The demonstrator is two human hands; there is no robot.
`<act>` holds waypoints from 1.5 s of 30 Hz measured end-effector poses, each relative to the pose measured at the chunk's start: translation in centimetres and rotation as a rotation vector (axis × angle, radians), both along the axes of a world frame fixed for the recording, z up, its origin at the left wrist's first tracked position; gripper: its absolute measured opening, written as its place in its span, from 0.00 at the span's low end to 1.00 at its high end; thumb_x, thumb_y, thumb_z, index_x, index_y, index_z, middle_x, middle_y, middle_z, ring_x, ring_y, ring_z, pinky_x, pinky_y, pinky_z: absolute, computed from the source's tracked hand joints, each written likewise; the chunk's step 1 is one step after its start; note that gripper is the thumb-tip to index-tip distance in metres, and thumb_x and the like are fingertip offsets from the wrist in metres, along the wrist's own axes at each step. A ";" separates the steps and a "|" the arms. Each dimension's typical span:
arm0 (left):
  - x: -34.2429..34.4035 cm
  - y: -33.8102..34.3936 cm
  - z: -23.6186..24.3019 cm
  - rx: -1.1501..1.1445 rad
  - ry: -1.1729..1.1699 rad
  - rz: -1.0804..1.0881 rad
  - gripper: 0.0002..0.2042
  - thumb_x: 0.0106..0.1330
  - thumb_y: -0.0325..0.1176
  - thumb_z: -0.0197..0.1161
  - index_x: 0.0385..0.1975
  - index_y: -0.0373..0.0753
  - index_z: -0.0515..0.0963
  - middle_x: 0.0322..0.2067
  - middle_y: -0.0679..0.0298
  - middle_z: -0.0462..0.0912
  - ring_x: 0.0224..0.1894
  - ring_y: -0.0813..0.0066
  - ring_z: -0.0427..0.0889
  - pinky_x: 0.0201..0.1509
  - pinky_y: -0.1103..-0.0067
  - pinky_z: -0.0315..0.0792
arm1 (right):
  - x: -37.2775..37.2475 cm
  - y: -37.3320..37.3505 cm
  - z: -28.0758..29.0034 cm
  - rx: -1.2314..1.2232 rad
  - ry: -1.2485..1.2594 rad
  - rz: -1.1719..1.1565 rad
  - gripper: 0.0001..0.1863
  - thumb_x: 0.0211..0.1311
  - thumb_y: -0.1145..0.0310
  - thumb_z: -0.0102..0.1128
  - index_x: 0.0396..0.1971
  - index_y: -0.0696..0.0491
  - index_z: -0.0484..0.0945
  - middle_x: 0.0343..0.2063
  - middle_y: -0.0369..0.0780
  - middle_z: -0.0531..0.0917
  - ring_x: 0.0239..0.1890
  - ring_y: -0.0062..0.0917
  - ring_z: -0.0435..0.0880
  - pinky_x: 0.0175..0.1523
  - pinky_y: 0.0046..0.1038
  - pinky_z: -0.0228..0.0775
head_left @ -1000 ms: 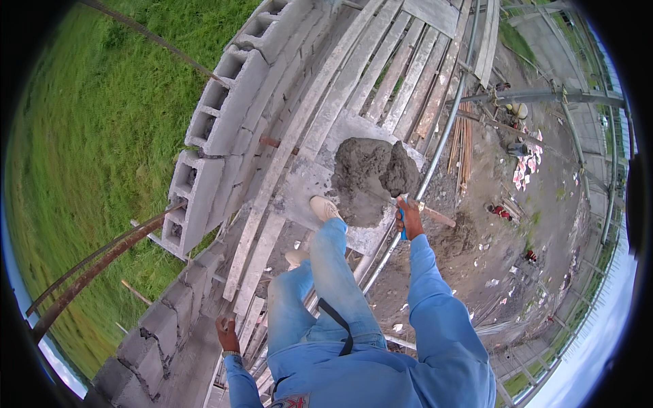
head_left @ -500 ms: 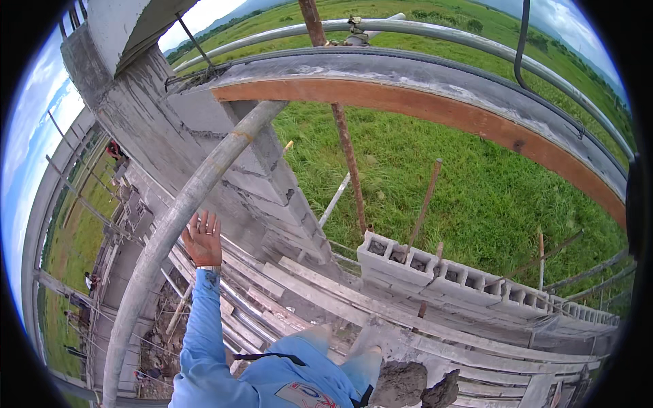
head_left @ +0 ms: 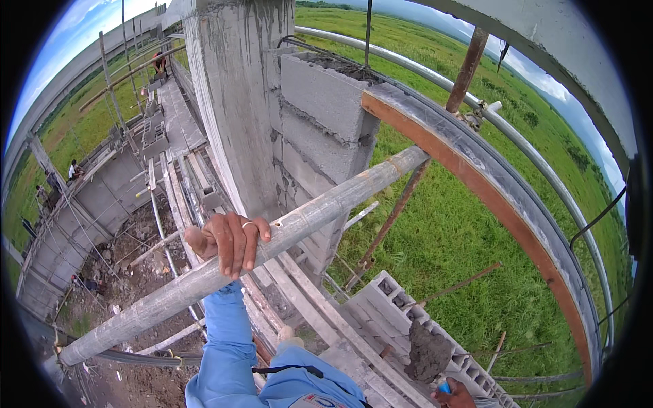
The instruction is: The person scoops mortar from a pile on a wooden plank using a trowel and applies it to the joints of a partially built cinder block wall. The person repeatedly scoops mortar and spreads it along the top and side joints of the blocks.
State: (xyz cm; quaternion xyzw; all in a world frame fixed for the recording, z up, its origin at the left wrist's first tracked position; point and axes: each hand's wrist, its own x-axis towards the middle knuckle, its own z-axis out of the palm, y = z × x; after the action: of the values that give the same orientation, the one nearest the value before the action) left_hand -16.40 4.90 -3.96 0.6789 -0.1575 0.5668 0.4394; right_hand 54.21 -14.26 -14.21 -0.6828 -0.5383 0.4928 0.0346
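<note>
Left hand (head_left: 232, 241) curled over grey pole (head_left: 156, 299), cropped right hand (head_left: 458, 396) around blue handle (head_left: 444, 387).

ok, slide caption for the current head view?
Left hand wrapped over a slanting grey pipe; right hand holding a blue-handled tool near grey mortar.

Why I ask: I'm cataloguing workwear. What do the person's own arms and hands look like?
The left sleeve is light blue, darker at its end. The left hand is gloveless, with a pale ring. The right hand looks gloveless too.
</note>
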 end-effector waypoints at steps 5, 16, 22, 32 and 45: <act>-0.5 0.3 -0.3 0.072 0.056 0.063 0.40 0.82 0.65 0.38 0.22 0.42 0.88 0.17 0.61 0.87 0.32 0.66 0.89 0.66 0.64 0.68 | -10.9 13.3 21.0 -0.225 0.046 -0.030 0.19 0.64 0.63 0.77 0.45 0.57 0.78 0.14 0.31 0.69 0.13 0.17 0.64 0.21 0.25 0.55; 0.7 -0.9 -0.9 -0.084 -0.120 0.072 0.33 0.82 0.51 0.41 0.25 0.37 0.89 0.19 0.59 0.87 0.36 0.57 0.87 0.79 0.40 0.45 | -36.5 34.1 37.2 0.143 0.319 0.349 0.24 0.71 0.56 0.72 0.55 0.57 0.76 0.23 0.35 0.75 0.14 0.14 0.69 0.13 0.20 0.56; 1.4 -2.2 -1.3 -0.354 -0.240 0.050 0.25 0.73 0.48 0.51 0.20 0.40 0.87 0.18 0.61 0.86 0.33 0.61 0.83 0.81 0.46 0.47 | -49.6 46.8 37.1 0.164 0.458 0.468 0.21 0.77 0.51 0.65 0.51 0.54 0.75 0.24 0.32 0.76 0.12 0.10 0.65 0.12 0.18 0.54; 1.6 -2.7 -1.2 -0.412 -0.365 -0.005 0.21 0.74 0.40 0.50 0.28 0.34 0.87 0.20 0.55 0.86 0.30 0.55 0.83 0.77 0.39 0.50 | -63.3 62.5 40.2 0.915 -0.635 0.652 0.17 0.73 0.62 0.58 0.47 0.62 0.80 0.28 0.44 0.83 0.21 0.33 0.81 0.26 0.41 0.73; 1.3 -3.1 -0.6 -0.484 -0.278 0.034 0.25 0.75 0.47 0.51 0.19 0.40 0.84 0.18 0.63 0.83 0.30 0.59 0.82 0.80 0.44 0.51 | -62.2 58.2 37.7 1.398 -0.853 0.505 0.20 0.74 0.60 0.58 0.52 0.63 0.82 0.46 0.57 0.88 0.49 0.53 0.88 0.54 0.51 0.80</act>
State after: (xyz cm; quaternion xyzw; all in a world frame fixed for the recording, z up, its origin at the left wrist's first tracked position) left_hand -15.09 1.85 -4.58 0.4722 -0.0650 0.6830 0.5534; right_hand -8.01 43.94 23.49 -0.4911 -0.8214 -0.2584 0.1314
